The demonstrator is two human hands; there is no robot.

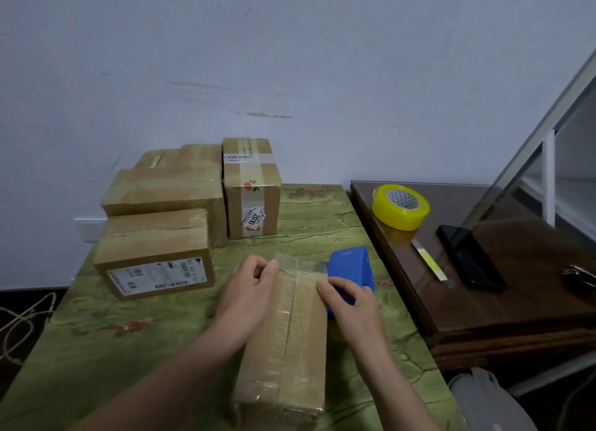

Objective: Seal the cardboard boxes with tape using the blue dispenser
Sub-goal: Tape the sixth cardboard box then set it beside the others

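Hands, dispenser at far end of away-pointing box

Person, bare-handed. Left grip: slim fingers, knuckle creases visible, skin uncovered to wrist. Right grip: same slim build, smooth back. Left forearm: uncovered along whole visible length, slender, looming wider toward frame bottom. Right forearm: likewise uncovered, slender. Fingernails too blurred to judge. Rest of body out of view.

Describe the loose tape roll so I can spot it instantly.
Start at the dark brown wooden side table right of the green table. At its far left corner lies a yellow tape roll, the only round thing there.
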